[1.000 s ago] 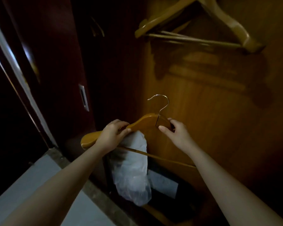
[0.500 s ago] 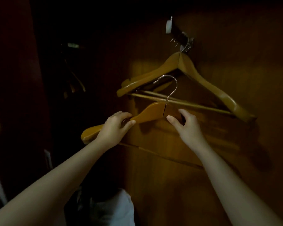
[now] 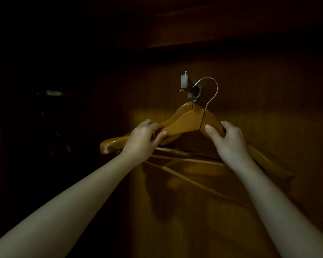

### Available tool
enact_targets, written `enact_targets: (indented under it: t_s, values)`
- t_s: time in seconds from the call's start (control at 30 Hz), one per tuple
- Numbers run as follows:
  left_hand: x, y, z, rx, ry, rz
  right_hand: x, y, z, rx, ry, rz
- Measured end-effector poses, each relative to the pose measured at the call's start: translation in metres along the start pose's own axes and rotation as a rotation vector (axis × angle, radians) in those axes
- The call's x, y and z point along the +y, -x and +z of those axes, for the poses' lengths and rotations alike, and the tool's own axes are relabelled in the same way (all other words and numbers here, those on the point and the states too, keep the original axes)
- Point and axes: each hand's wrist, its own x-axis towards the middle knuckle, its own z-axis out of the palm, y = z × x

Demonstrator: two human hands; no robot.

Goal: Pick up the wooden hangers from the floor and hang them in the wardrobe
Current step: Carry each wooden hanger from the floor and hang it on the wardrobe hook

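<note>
Both hands are closed on one wooden hanger [image 3: 186, 123]. My left hand [image 3: 144, 140] grips its left arm with the thumb underneath. My right hand [image 3: 229, 144] grips the right shoulder, just beside the neck. The hanger is held up against the wardrobe's back panel [image 3: 250, 108], far side, below a dark shelf [image 3: 213, 40].

Its metal hook [image 3: 213, 90] stands just right of the wall peg [image 3: 191, 90] and looks not yet over it.

Risks, as I judge them:
- The peg is already occupied, so my hook may snag the hung hanger's wire instead of seating on the peg.
- Nudging the hung hanger [image 3: 186, 107] upward could lift it off and drop it.
- The lower rails overlap, so they may tangle.
- The light is poor and the peg is hard to read, so I could let go too early and the hanger would fall.

Count:
- Hands: two.
- Hangers held: one.
- Hangers hung behind it: at least one. Three pale rails show, so possibly two; I cannot tell.
- Pegs: one.
- Small pale fittings [image 3: 184, 81] beside the peg: one.
- The floor is out of view.
</note>
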Motion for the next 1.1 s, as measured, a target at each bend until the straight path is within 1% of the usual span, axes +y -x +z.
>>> enact_targets:
  t_s: [0.17, 0.33, 0.43, 0.53, 0.63, 0.87, 1.0, 1.1]
  values:
    - [0.002, -0.022, 0.011, -0.003, 0.042, 0.0, -0.007, -0.02, -0.007, 0.034, 0.002, 0.029]
    - [0.0, -0.04, 0.02, 0.024, 0.075, -0.019, -0.018, -0.042, -0.009, 0.072, 0.074, 0.022]
    - [-0.004, -0.044, 0.026, 0.022, 0.02, 0.008, -0.022, -0.052, -0.008, 0.079, 0.123, 0.037]
    - [-0.011, -0.045, 0.033, 0.031, -0.035, 0.071, -0.027, -0.059, -0.006, 0.059, 0.116, 0.05]
    - [-0.016, -0.049, 0.038, 0.044, -0.051, 0.082, -0.029, -0.064, -0.003, 0.048, 0.108, 0.026]
    - [-0.016, -0.053, 0.048, 0.083, -0.032, 0.14, -0.026, -0.069, 0.004, 0.009, 0.208, 0.011]
    - [-0.019, -0.048, 0.05, 0.078, -0.042, 0.174, -0.025, -0.065, 0.004, -0.079, 0.269, -0.012]
    - [-0.022, -0.044, 0.051, 0.064, -0.055, 0.15, -0.025, -0.062, 0.004, -0.127, 0.329, -0.054]
